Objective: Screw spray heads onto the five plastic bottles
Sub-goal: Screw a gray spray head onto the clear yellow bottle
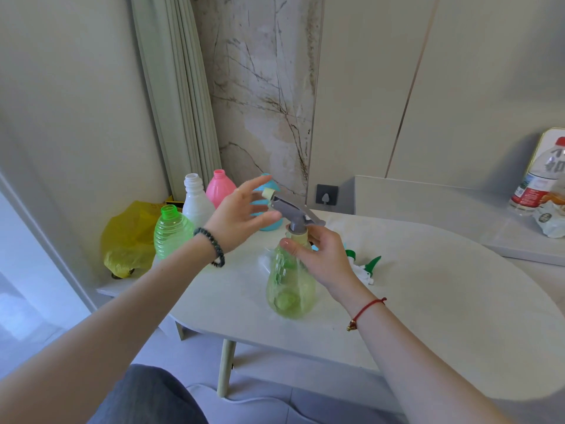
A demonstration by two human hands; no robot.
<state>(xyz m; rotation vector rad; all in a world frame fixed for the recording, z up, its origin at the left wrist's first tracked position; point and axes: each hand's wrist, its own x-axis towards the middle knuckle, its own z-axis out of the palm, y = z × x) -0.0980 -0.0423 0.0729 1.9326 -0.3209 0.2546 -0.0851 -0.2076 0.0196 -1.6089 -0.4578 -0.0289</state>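
My R hand [324, 258] grips yellow-green clear plastic bottle [290, 286] at frame ctr, grey spray head [295, 211] on neck; L hand [241, 218] wide, empty. Four bottles upper left w/o heads.

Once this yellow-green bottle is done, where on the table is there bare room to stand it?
Free: the near-right tabletop, right of the yellow-green bottle, and the near edge left of it. Crowded: the far-left corner with the green bottle, white bottle and pink bottle; loose spray heads behind the right hand.

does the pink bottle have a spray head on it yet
No, the pink bottle stands at the back of the table with its neck open and bare.
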